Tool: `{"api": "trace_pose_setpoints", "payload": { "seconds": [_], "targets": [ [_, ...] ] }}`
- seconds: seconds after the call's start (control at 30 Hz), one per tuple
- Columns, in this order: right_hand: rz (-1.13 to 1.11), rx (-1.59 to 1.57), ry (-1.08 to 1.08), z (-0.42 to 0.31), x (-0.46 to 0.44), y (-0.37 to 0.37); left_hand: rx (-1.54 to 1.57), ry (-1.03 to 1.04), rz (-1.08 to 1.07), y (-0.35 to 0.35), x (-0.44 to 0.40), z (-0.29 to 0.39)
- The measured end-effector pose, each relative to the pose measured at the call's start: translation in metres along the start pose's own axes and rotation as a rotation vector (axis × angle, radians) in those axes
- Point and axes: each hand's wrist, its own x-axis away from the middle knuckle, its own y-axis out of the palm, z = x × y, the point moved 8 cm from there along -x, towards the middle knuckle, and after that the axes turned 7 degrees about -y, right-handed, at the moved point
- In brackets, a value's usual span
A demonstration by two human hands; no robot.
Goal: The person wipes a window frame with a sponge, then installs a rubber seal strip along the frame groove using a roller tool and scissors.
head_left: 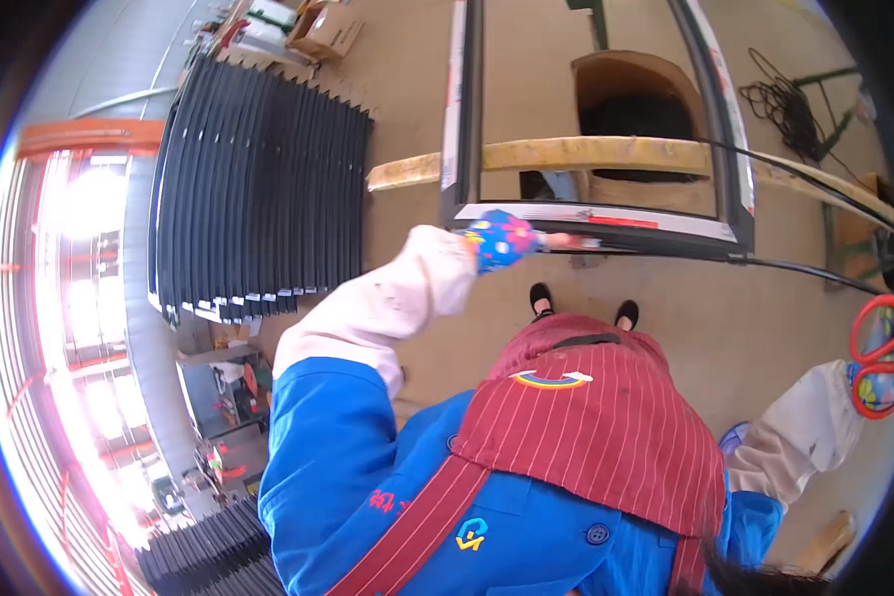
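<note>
A black rectangular frame (606, 238) with white and red-printed tape lies on a wooden beam in front of me. My left hand (507, 240), in a blue floral glove with bare fingertips, is at its near edge. Its fingers are closed on a thin black strip (805, 270) running along that edge and off to the right. At the far right my right hand (853, 380), in a similar glove, is closed on scissors with red handles (876, 370). Their blades and most of that hand's fingers are hidden at the dark image border.
A tall stack of black frames (258, 179) stands at left, with more (209, 551) lower left. The wooden beam (606, 154) crosses under the frame. Behind it is a cardboard box (631, 70) with dark contents. A tangled black cable (785, 104) lies at upper right.
</note>
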Motion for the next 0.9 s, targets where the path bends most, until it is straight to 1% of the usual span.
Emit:
{"api": "trace_pose_setpoints", "payload": {
  "seconds": [0.03, 0.1, 0.13, 0.17, 0.2, 0.23, 0.27, 0.3, 0.33, 0.37, 0.43, 0.47, 0.53, 0.57, 0.63, 0.67, 0.7, 0.77, 0.8, 0.83, 0.87, 0.9],
  "targets": [
    [-0.046, -0.041, 0.034, 0.026, -0.004, 0.029, -0.03, -0.001, 0.001, -0.013, -0.02, 0.03],
    [-0.123, -0.114, 0.101, 0.078, -0.012, 0.087, 0.046, 0.061, 0.126, -0.014, -0.04, 0.042],
    [-0.154, -0.154, 0.135, 0.101, -0.016, 0.112, 0.058, -0.038, -0.02, -0.006, -0.041, 0.031],
    [-0.181, -0.19, 0.163, 0.122, -0.019, 0.134, 0.07, -0.146, -0.171, 0.002, -0.028, 0.011],
    [-0.203, -0.219, 0.186, 0.138, -0.02, 0.153, 0.157, -0.288, -0.225, 0.027, -0.003, -0.036],
    [-0.212, -0.244, 0.196, 0.148, -0.023, 0.165, 0.141, -0.33, -0.182, 0.044, 0.022, -0.076],
    [-0.215, -0.271, 0.196, 0.153, -0.026, 0.17, 0.002, -0.247, -0.212, 0.032, 0.048, -0.082],
    [-0.214, -0.29, 0.188, 0.153, -0.03, 0.172, 0.121, -0.439, -0.23, 0.033, 0.081, -0.109],
    [-0.213, -0.311, 0.171, 0.148, -0.034, 0.168, -0.06, -0.474, -0.236, 0.01, 0.099, -0.107],
    [-0.208, -0.318, 0.145, 0.135, -0.039, 0.157, -0.168, -0.379, -0.157, 0.005, 0.114, -0.111],
    [-0.199, -0.319, 0.076, 0.093, -0.05, 0.121, -0.129, -0.408, -0.241, 0.001, 0.116, -0.107],
    [-0.195, -0.299, 0.041, 0.068, -0.056, 0.097, -0.124, -0.412, -0.242, -0.004, 0.112, -0.104],
    [-0.168, -0.25, -0.001, 0.016, -0.062, 0.041, -0.247, -0.391, -0.324, -0.003, 0.1, -0.098],
    [-0.153, -0.222, -0.025, -0.011, -0.063, 0.013, -0.245, -0.392, -0.325, -0.002, 0.095, -0.095],
    [-0.119, -0.177, -0.058, -0.061, -0.063, -0.036, -0.288, -0.281, -0.241, -0.006, 0.083, -0.079],
    [-0.113, -0.154, -0.071, -0.081, -0.062, -0.052, -0.219, -0.249, -0.197, -0.011, 0.075, -0.067],
    [-0.114, -0.134, -0.08, -0.096, -0.061, -0.062, -0.22, -0.253, -0.198, -0.008, 0.067, -0.064],
    [-0.139, -0.076, -0.097, -0.114, -0.061, -0.066, -0.063, -0.172, -0.168, 0.002, 0.046, -0.046],
    [-0.168, -0.049, -0.103, -0.121, -0.061, -0.061, -0.144, -0.151, -0.161, -0.002, 0.026, -0.021],
    [-0.211, -0.038, -0.089, -0.127, -0.062, -0.051, -0.227, -0.118, -0.152, -0.011, 0.0, 0.011],
    [-0.282, -0.089, -0.028, -0.124, -0.061, -0.033, -0.175, -0.101, -0.124, -0.014, -0.022, 0.038],
    [-0.4, -0.523, 0.408, -0.107, -0.054, -0.002, -0.12, -0.077, -0.098, -0.017, -0.046, 0.064]
  ]
}}
